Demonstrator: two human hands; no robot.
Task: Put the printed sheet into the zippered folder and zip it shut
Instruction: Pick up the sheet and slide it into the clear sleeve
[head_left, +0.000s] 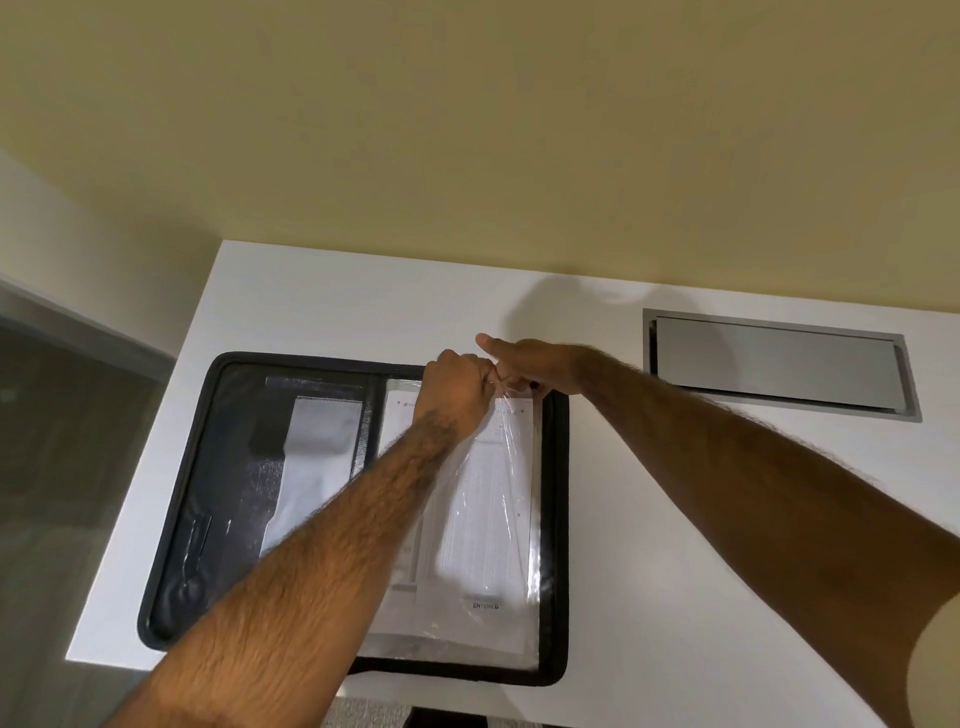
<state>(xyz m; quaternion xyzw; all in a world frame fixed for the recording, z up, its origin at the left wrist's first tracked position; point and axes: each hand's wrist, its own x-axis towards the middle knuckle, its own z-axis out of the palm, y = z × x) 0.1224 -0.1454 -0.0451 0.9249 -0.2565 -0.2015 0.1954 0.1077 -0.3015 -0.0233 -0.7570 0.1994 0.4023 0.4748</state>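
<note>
The printed sheet (493, 519) lies on the right half of the zippered folder (556, 519), which is spread open and flat on the white surface (675, 597). A clear plastic sleeve (467, 499) covers the sheet, crinkled and lifted toward its far end, so the page looks to be in or nearly in the sleeve rather than loose. The left hand (457, 389) has its grip closed in a pinch on the sleeve's far edge; the right hand (524, 364) reaches in just beside it, touching it, but whether its fingers are closed on the plastic cannot be told. The folder's left half shows a dark pocket panel with a pale insert (311, 467). Off to the right a metal hatch (774, 364) is set into the surface. By my reading, seating the sheet is almost done; folding the cover over and running the zip are all still to come
</note>
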